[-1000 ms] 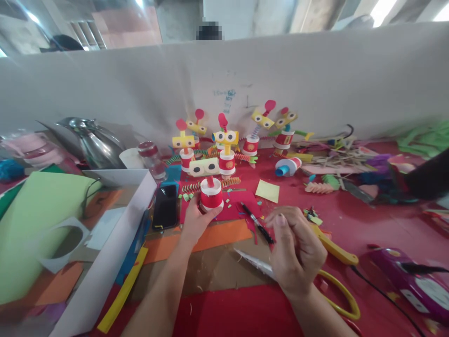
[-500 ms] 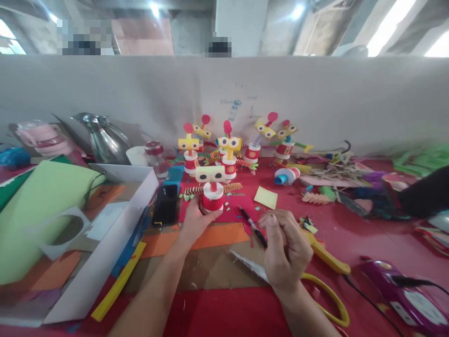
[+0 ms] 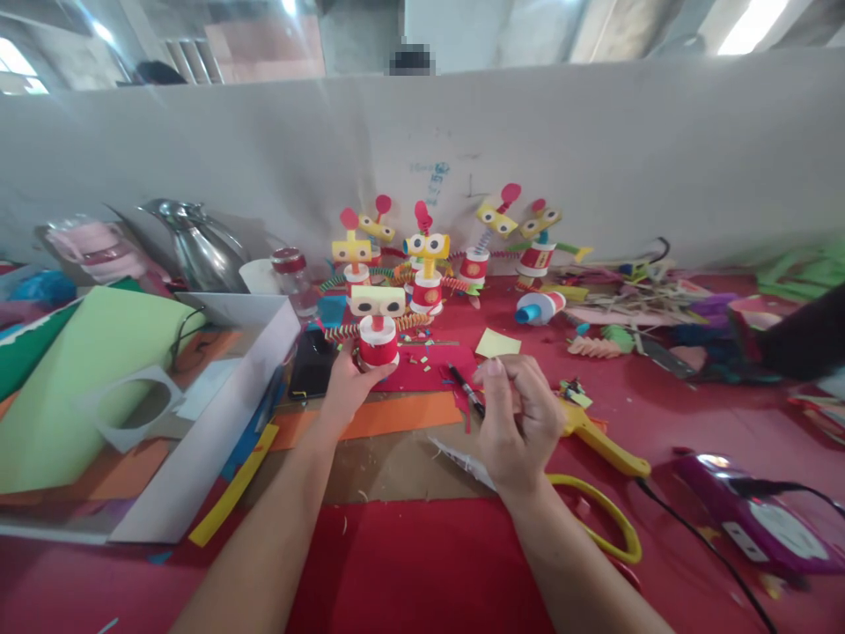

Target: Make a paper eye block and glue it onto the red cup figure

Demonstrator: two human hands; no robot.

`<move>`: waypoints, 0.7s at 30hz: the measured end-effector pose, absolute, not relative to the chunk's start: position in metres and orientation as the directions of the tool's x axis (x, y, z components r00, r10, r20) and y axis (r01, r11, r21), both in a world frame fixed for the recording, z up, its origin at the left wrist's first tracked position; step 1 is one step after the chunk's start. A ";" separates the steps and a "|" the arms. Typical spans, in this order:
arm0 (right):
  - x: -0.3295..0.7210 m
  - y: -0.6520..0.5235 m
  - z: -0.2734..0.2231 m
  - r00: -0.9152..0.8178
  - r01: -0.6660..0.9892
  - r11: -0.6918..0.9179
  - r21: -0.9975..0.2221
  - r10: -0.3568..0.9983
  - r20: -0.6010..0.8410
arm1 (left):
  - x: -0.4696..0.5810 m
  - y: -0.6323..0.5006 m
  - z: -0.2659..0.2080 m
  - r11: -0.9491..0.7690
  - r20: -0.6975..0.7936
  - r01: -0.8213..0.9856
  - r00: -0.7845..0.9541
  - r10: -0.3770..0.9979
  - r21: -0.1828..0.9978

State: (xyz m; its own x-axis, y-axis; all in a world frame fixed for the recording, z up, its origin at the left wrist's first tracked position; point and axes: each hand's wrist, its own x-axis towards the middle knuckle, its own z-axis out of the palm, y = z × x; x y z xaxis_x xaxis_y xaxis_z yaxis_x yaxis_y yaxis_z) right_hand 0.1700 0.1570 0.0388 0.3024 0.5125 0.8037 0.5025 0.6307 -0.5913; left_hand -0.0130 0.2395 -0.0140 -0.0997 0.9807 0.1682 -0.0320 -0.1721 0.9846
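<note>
My left hand (image 3: 349, 384) is closed round the base of a paper-cup figure (image 3: 378, 342) with a cream head, black eyes and folded-paper spring arms. The figure stands nearly upright on the red sheet. My right hand (image 3: 521, 423) hovers to the right of it, thumb and fingertips pinched together; whatever is between them, if anything, cannot be made out. Beside the right hand lie a black pen (image 3: 464, 387) and scissors (image 3: 624, 519) with yellow handles, partly hidden by the wrist. A pale yellow paper square (image 3: 498, 343) lies just beyond it.
Several finished cup figures (image 3: 428, 286) stand along the white partition (image 3: 264, 158). At left are a white box (image 3: 217, 423) of paper, a phone (image 3: 312, 365), a glass jar (image 3: 294, 282) and a steel jug (image 3: 194, 246). A corded yellow tool (image 3: 607, 440) and a purple device (image 3: 759, 519) lie right.
My left hand has shifted the figure slightly to the left. The view has tilted downward a little; my right hand keeps its pinch and stays near the pen.
</note>
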 end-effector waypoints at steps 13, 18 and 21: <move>0.166 0.154 0.038 0.269 0.474 0.633 -0.612 0.557 0.785 | -0.012 0.242 -0.022 -0.208 0.208 0.008 -0.113 0.972 0.978; 0.164 0.153 0.036 0.254 0.469 0.634 -0.615 0.570 0.782 | -0.015 0.244 -0.028 -0.221 0.218 -0.014 -0.107 0.970 0.975; 0.163 0.152 0.035 0.248 0.475 0.634 -0.610 0.569 0.784 | -0.018 0.245 -0.032 -0.237 0.232 -0.020 -0.123 0.965 0.971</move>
